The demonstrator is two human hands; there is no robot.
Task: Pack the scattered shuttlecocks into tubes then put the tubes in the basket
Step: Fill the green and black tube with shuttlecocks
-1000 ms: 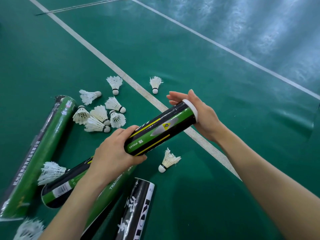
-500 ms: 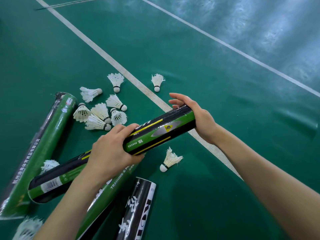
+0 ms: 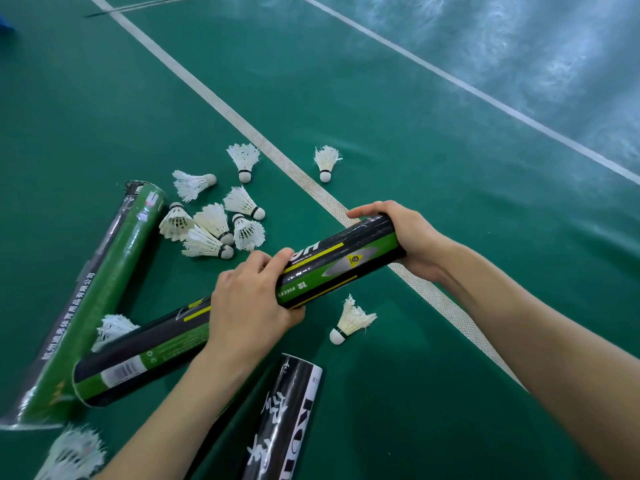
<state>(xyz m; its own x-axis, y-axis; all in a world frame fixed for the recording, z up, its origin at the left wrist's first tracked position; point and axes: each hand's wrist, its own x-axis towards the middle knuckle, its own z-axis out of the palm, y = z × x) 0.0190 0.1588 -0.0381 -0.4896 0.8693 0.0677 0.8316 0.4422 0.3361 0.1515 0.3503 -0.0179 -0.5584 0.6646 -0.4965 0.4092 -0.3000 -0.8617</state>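
I hold a black and green shuttlecock tube (image 3: 339,265) above the court floor, tilted up to the right. My left hand (image 3: 249,303) wraps its lower end. My right hand (image 3: 408,237) is cupped over its upper end, hiding the cap. Several white shuttlecocks lie in a cluster (image 3: 214,226) left of the tube. One shuttlecock (image 3: 349,322) lies just below the tube and another (image 3: 326,162) beyond the white line. No basket is in view.
More tubes lie on the green floor: a long green one (image 3: 100,296) at left, a black and green one (image 3: 138,358) under my left wrist, a black one (image 3: 284,420) at the bottom. Shuttlecocks (image 3: 72,455) sit bottom left. A white court line (image 3: 242,126) runs diagonally.
My right hand has closed over the tube's upper end, covering the white cap seen a second ago. The tube has shifted slightly down and right.
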